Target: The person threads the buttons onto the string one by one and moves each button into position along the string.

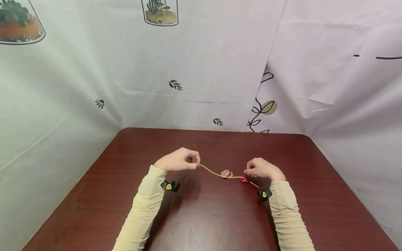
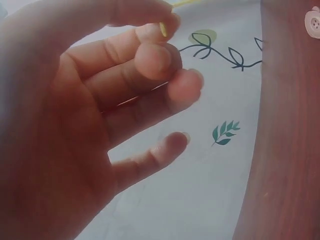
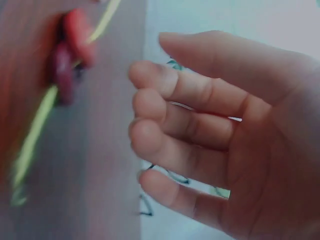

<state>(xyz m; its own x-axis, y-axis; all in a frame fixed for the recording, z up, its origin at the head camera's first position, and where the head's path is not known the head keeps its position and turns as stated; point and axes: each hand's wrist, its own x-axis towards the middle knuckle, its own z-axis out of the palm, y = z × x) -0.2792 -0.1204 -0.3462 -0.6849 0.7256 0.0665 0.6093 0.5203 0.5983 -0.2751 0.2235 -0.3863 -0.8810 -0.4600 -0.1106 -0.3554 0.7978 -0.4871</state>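
Observation:
My left hand pinches one end of a thin yellow cord between thumb and index finger; a short tip of the cord pokes out past the fingertips in the left wrist view. From there it slants down to the right. A red button is strung on it, with a dark maroon button against it in the right wrist view. My right hand hovers beside the red button, fingers loosely bent, thumb apart, holding nothing. A pale pink button lies on the table by the cord.
The dark red-brown wooden table has rounded far corners. White cloth printed with leaves and plants hangs behind it and along both sides. A small black device is strapped to each wrist over cream sleeves.

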